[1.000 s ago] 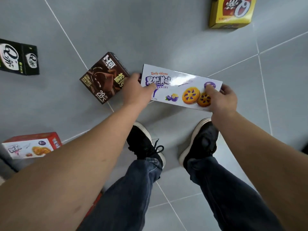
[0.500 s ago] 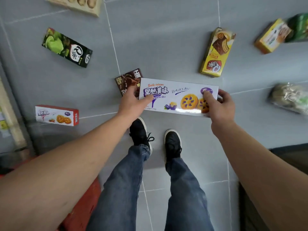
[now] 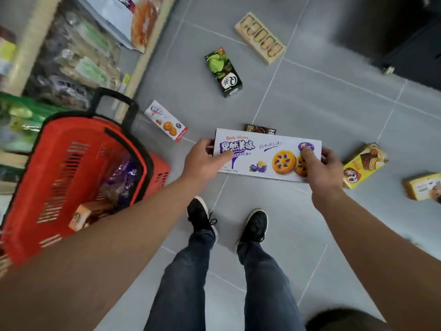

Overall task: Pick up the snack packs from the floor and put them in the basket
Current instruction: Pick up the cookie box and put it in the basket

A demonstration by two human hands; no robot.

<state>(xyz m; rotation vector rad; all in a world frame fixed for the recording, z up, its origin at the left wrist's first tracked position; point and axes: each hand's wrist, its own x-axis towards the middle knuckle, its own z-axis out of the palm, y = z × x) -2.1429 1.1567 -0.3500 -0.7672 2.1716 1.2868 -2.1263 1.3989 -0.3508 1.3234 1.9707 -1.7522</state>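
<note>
Two hands hold one long blueberry biscuit box (image 3: pixel 267 155) above the floor: left hand (image 3: pixel 202 160) pinches its left end, right hand (image 3: pixel 319 166) its right end. Carrying step; next it must swing left into the red basket (image 3: pixel 59 168), clearing the rim.

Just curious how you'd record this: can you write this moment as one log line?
step: carrying | hands: left hand and right hand hold white biscuit box | target: red basket, left | floor: other packs remain

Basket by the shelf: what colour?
Red basket with a black rim and handle; clearest in the head view, the only one.
</note>
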